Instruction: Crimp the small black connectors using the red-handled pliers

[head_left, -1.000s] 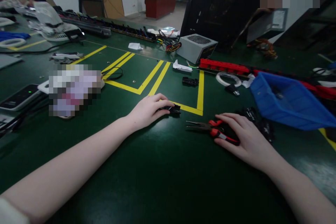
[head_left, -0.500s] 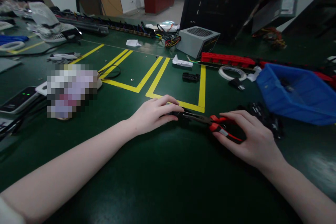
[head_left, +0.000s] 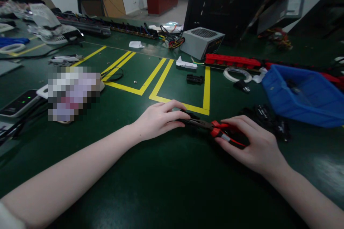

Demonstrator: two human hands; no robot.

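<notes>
My right hand point(head_left: 252, 141) is closed round the red handles of long-nose pliers point(head_left: 204, 124), whose dark jaws point left. The fingers of my left hand point(head_left: 165, 118) pinch a small black part point(head_left: 186, 113) at the tips of those jaws. Much of that part is hidden behind my fingers, so its exact kind does not show. Beyond my hands, a similar-looking black plastic piece point(head_left: 195, 79) lies inside a yellow tape outline point(head_left: 185, 106) on the green table. A pile of black pieces point(head_left: 268, 118) lies behind my right hand.
A blue bin point(head_left: 303, 111) stands at the right, with a white ring of tape or cable point(head_left: 236, 76) beside it. Farther back are a grey power supply point(head_left: 197, 43) and a red strip point(head_left: 232, 61). At the left lie a blurred-out object point(head_left: 72, 94) and a black device with green lights point(head_left: 20, 103).
Both hands have shifted very slightly: the pliers have moved a little left and down, towards my left fingers. The grip of each hand looks the same.
</notes>
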